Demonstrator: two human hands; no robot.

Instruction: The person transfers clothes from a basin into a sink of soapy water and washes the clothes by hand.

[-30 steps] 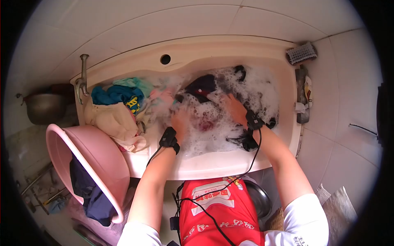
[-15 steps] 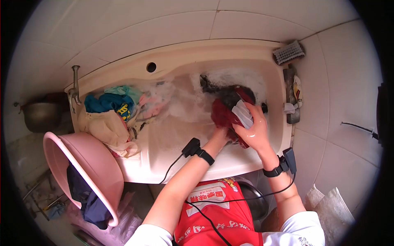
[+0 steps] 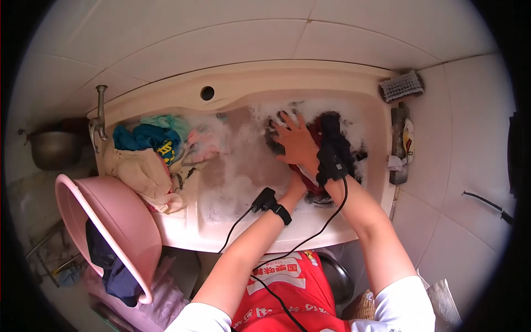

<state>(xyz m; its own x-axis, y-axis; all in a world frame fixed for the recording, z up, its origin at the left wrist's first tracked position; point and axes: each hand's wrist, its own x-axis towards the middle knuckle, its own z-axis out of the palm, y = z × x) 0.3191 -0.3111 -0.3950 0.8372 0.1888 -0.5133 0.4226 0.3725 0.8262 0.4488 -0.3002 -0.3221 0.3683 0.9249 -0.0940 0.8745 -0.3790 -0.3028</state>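
Observation:
Soapy water fills the pale basin (image 3: 232,193). My right hand (image 3: 297,143) is open over the water, its fingers spread and pointing up and left. Beneath and beside it lies a dark red and black garment (image 3: 332,130), wet and partly in foam. My left hand (image 3: 299,185) is lower, beside the garment under my right wrist; its fingers are hidden by cloth and my right arm. At the basin's left end are a teal cloth (image 3: 145,138) with yellow print, a beige cloth (image 3: 138,170) and a pink cloth (image 3: 204,145).
A pink tub (image 3: 119,216) holding dark cloth leans at the lower left. A metal faucet (image 3: 99,113) stands at the basin's left end. A scrub brush (image 3: 401,87) rests on the right corner, above a grey ledge (image 3: 398,144). A metal pot (image 3: 55,149) is at far left.
My right hand has let go of the red and white cloth and spread open, moving up and left. The dark garment is now lower in the water, stretched out to the right of that hand.

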